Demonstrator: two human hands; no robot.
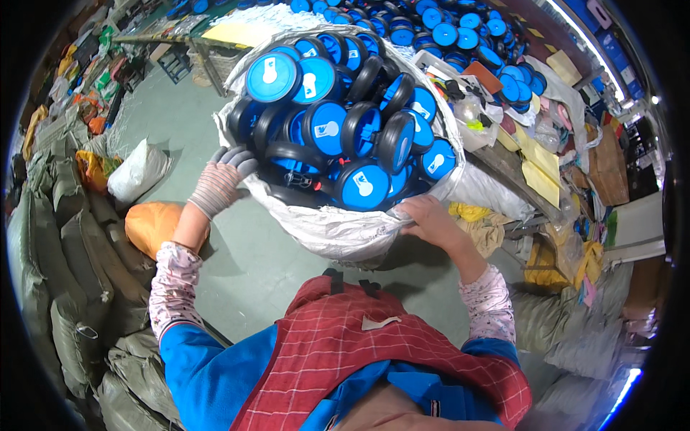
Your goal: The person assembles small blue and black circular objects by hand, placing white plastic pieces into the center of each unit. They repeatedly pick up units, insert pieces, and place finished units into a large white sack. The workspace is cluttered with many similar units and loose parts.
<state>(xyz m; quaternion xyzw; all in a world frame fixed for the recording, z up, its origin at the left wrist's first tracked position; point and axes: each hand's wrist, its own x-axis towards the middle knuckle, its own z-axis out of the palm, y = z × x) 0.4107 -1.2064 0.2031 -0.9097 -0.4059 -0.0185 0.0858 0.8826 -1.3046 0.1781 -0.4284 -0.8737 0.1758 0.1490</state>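
Blue and black plastic wheels (338,122) fill a big white woven sack (338,230) that sits in front of the person, its mouth wide open and its rim rolled down. The wheels are piled above the rim, some lying flat with their blue hubs up, others standing on edge so that the black tyres show.

On the near left side of the sack, the left hand (219,183) wears a grey knitted glove. Its fingers curl together over the rolled rim, gripping the cloth just beside the outermost black tyres. The right hand (431,219) is bare and lies on the near right side of the rim, fingers close together and bent over the edge of the cloth, the thumb tucked toward the wheels; a blue hub lies just above its knuckles. Both hands hold the sack, not the wheels.

Beyond the sack, a long table (517,172) carries many more wheels of the same kind, with yellow sheets (539,169) hanging over its near edge. To the left, on the green floor (237,258), lie an orange bag (151,223) and a white bag (136,172), with grey-green sacks (72,251) stacked along the edge.
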